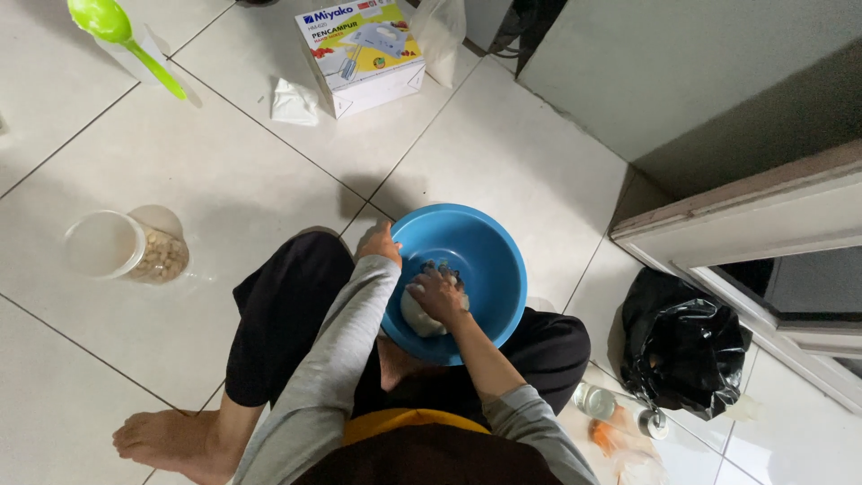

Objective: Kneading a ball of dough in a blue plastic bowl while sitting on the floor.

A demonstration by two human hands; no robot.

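Note:
A blue plastic bowl (489, 247) rests on my lap as I sit on the tiled floor. My left hand (378, 243) grips the bowl's left rim. My right hand (437, 294) is inside the bowl, pressed down on a pale lump of dough (415, 320) at the bottom. The fingers of that hand curl over the dough and hide most of it.
A clear jar of light nuts (126, 248) stands at left, a green ladle (121, 34) at top left. A hand mixer's box (361, 52) and a crumpled tissue (294, 101) lie ahead. A black plastic bag (682, 346) and small bottles (597, 400) sit at right by a door frame (745, 224).

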